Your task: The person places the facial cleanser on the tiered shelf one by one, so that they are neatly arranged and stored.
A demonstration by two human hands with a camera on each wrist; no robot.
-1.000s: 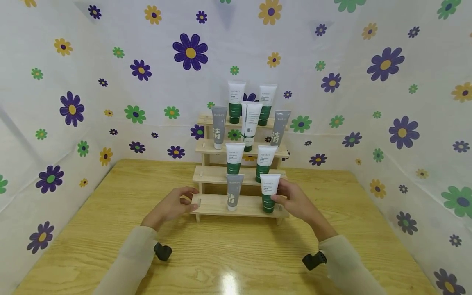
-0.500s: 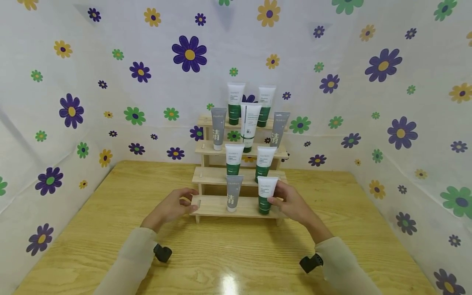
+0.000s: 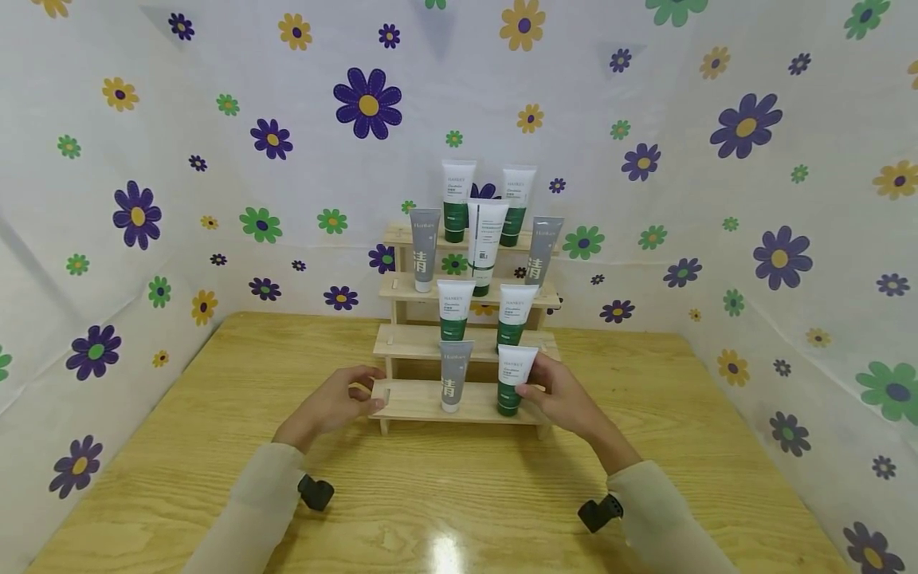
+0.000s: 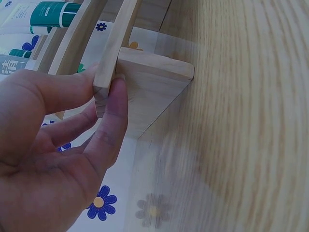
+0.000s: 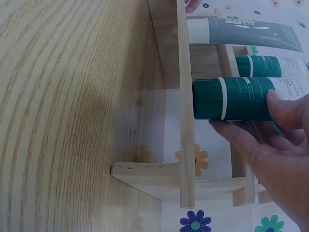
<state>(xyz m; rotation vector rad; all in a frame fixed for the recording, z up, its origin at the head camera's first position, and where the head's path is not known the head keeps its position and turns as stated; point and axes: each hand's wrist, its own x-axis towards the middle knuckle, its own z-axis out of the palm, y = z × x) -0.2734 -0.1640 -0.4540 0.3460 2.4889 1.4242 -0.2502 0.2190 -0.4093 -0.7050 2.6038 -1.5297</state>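
Note:
My right hand point(image 3: 562, 396) holds a white-and-green squeeze tube point(image 3: 512, 381) between thumb and fingers on the right part of the lowest shelf. In the right wrist view the green cap of this tube point(image 5: 207, 99) meets the shelf board. A grey squeeze tube point(image 3: 453, 376) stands cap-down to its left on that shelf. My left hand point(image 3: 340, 401) pinches the left end of the wooden tiered stand point(image 3: 409, 399). The left wrist view shows thumb and fingers on both faces of the lowest board's end point(image 4: 106, 87).
Higher shelves bear more upright tubes: two white-and-green ones point(image 3: 455, 311) on the second, grey ones point(image 3: 425, 251) flanking a taller white tube point(image 3: 486, 247) on the third, two white-and-green ones point(image 3: 457, 199) on top. Flower-patterned cloth point(image 3: 301, 183) surrounds the wooden table point(image 3: 402, 494).
My right hand has shifted the white-and-green tube a little to the left along the lowest shelf, closer to the grey tube. The left hand stays on the stand's end.

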